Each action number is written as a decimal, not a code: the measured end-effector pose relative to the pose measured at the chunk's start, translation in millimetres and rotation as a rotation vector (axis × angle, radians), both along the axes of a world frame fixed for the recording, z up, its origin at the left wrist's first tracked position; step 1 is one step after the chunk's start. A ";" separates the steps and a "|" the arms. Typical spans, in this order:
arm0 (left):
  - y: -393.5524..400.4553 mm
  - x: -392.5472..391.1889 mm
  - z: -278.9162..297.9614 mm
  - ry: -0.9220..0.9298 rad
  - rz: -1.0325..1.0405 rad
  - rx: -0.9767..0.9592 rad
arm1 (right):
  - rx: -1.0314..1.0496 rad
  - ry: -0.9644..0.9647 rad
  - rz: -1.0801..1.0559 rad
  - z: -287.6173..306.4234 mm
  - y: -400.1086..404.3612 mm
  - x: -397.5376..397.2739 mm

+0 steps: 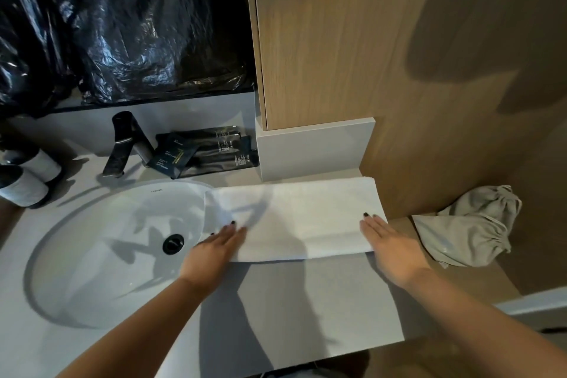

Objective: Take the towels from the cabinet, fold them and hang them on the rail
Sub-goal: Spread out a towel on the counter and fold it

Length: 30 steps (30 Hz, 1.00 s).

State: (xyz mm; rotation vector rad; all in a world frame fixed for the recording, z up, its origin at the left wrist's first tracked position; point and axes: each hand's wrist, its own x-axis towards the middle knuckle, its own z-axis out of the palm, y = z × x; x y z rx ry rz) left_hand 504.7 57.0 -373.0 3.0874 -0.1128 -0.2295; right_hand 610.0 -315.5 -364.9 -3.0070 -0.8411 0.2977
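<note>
A white towel (291, 218) lies spread flat on the table (122, 347), stretched along the back edge from the rim of the sink (92, 255) to the table's right edge, its left end slightly overhanging the basin; the near part of it appears doubled over, with a fold line running along its length. Both hands lie flat on it with straight fingers, no grip closed on anything: the left hand (214, 250) presses the near-left corner by the sink, the right hand (389, 248) the near-right corner. Held like this, the palms likely pin and smooth the fold so the layers stay aligned before the next fold. A grey drawstring bag (472, 227) sits beyond the table's right edge, a black faucet (122, 144) and dark sachets (202, 153) along the back. No rail is visible, so hanging is not yet done.
</note>
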 end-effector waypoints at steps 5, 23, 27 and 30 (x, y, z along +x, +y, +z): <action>24.7 -19.0 4.3 -0.171 0.087 -0.298 | 0.159 0.077 -0.064 5.9 -21.4 11.4; -5.5 12.9 11.7 -0.185 0.643 -0.450 | 0.412 0.094 -0.672 -1.0 -22.7 27.0; -2.0 17.3 -3.9 -0.143 0.639 -0.389 | 0.261 -0.028 -0.652 -14.1 -13.0 28.0; 5.1 9.7 -12.6 -0.132 0.605 -0.448 | 0.161 -0.018 -0.574 -15.1 -15.9 39.4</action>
